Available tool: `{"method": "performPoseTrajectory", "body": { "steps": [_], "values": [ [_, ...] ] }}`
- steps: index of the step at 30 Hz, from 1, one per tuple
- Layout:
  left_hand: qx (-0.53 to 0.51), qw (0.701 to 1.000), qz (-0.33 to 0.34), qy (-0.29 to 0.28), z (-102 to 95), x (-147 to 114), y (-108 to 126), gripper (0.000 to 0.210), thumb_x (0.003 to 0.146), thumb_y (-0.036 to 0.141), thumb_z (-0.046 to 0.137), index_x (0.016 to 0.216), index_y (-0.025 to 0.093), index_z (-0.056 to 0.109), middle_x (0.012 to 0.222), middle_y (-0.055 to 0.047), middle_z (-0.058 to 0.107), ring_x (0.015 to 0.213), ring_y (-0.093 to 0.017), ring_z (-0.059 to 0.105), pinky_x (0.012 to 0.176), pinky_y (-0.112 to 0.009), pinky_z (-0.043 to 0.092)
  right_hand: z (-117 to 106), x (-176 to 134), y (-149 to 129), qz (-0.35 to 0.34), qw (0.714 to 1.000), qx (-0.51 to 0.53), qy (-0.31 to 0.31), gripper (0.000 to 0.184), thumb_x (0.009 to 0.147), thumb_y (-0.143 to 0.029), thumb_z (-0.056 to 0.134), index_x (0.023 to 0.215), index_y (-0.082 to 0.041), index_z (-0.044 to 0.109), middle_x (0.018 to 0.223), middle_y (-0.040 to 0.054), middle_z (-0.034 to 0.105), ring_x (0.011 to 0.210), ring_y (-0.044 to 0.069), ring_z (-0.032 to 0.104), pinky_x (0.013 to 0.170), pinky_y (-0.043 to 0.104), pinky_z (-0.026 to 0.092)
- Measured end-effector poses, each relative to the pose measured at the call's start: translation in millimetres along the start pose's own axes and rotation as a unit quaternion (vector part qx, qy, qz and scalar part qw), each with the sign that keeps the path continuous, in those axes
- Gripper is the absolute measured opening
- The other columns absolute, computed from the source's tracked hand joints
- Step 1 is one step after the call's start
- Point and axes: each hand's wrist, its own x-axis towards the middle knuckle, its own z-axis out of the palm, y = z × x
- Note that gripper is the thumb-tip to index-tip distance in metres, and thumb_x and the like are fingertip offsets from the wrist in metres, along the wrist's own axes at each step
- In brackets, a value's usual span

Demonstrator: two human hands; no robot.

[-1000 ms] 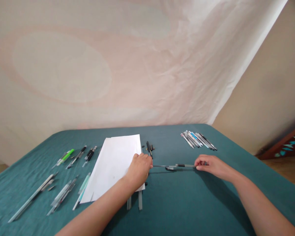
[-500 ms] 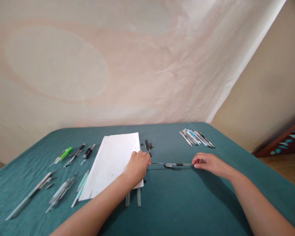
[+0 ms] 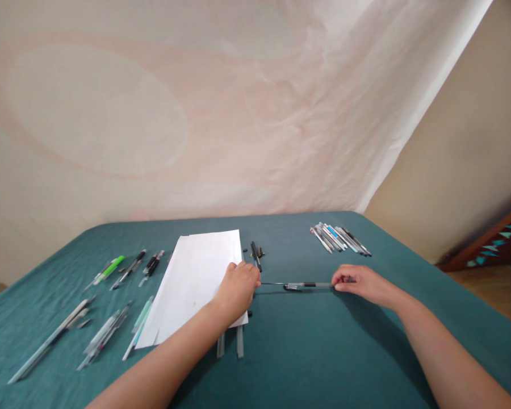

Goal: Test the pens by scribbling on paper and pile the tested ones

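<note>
My left hand (image 3: 237,287) is closed in a pinch over the right edge of the white paper, holding the end of a thin dark pen refill (image 3: 272,283). The refill runs straight to the right, toward a clear pen barrel (image 3: 297,286) with a black grip. My right hand (image 3: 352,279) pinches the barrel's far end between thumb and fingertips. Both parts lie in one line, just above the tabletop. How deep the refill sits in the barrel I cannot tell. A black piece, perhaps a cap or clip, shows below the barrel.
White paper (image 3: 196,278) lies left of centre, with clear strips (image 3: 240,342) poking out below. Small black parts (image 3: 256,255) sit beyond my left hand. A row of pens (image 3: 339,238) lies at the back right. Several pen pieces and a green barrel (image 3: 112,267) are at left.
</note>
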Motion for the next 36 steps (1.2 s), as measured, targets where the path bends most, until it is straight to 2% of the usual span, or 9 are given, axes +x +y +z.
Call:
{"method": "performPoseTrajectory", "body": {
  "steps": [10, 18, 36],
  "values": [
    [-0.015, 1.0, 0.004, -0.004, -6.2, -1.8, 1.6, 0.016, 0.089, 0.021, 0.042, 0.085, 0.017, 0.056, 0.087, -0.007, 0.061, 0.085, -0.022, 0.054, 0.072, -0.034, 0.033, 0.4, 0.0, -1.1, 0.001, 1.0, 0.001, -0.001, 0.022, 0.079, -0.038, 0.059, 0.085, -0.019, 0.068, 0.083, 0.003, 0.063, 0.073, 0.016, 0.056, 0.069, 0.027, 0.043],
    [-0.025, 1.0, 0.008, 0.008, -3.0, -0.9, -0.6, 0.017, 0.09, 0.022, 0.04, 0.084, 0.018, 0.055, 0.085, -0.006, 0.06, 0.083, -0.022, 0.053, 0.072, -0.034, 0.033, 0.4, 0.2, 1.7, -0.001, 1.0, 0.004, 0.001, 0.027, 0.078, -0.043, 0.058, 0.084, -0.019, 0.07, 0.084, 0.0037, 0.064, 0.074, 0.017, 0.057, 0.07, 0.028, 0.043],
    [-0.017, 1.0, -0.001, -0.001, -5.3, -1.2, -0.9, 0.015, 0.09, 0.022, 0.042, 0.085, 0.018, 0.056, 0.086, -0.006, 0.061, 0.084, -0.022, 0.054, 0.073, -0.034, 0.034, -3.3, -0.7, 4.3, 0.013, 0.999, 0.019, -0.027, 0.035, 0.081, -0.049, 0.053, 0.09, -0.019, 0.069, 0.089, 0.0051, 0.065, 0.083, 0.02, 0.058, 0.078, 0.03, 0.043]
  ]
}}
